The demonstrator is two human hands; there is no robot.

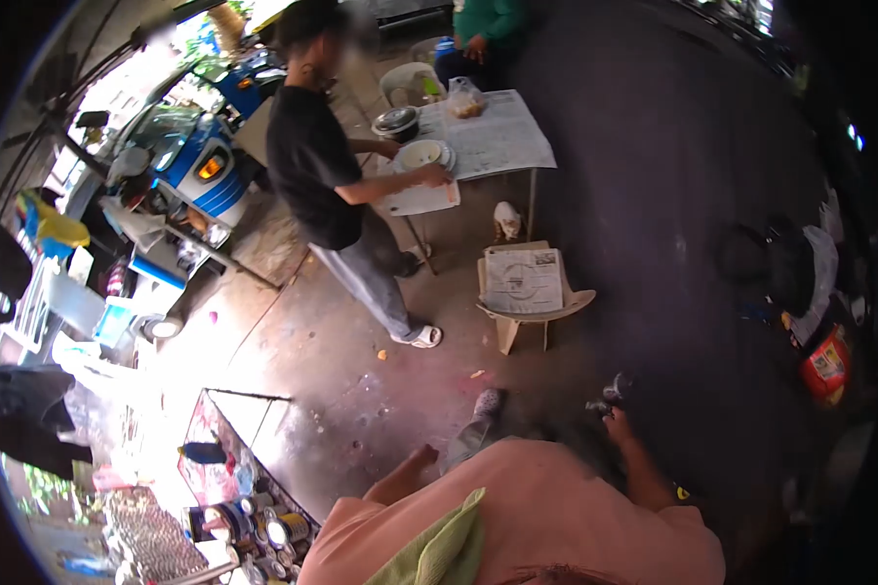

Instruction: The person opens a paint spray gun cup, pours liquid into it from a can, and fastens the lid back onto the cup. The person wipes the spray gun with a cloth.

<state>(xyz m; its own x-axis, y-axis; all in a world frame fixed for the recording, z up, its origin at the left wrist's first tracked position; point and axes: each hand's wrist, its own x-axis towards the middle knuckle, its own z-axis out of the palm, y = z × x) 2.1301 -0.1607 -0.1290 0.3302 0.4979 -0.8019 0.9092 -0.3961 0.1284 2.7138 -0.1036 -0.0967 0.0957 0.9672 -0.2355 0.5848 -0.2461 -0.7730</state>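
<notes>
My left hand [421,456] hangs low beside my leg at the bottom centre; its fingers are too small and blurred to make out. On the right, my right hand [616,425] is raised a little in front of me, its fingers wrapped at a small dark and silvery object [615,388] whose kind I cannot make out. A green cloth [429,551] lies over my pink shirt [546,507]. Ahead of me is a low wooden chair [507,330] with newspaper [524,281] on its seat.
A person in a black shirt [307,156] holds a plate [423,156] at a paper-covered table [498,136]; a pot [396,123] and plastic bag [465,98] stand there. Behind is another person [488,24]. A cat [506,220] is under the table. Cans [285,529] stand lower left.
</notes>
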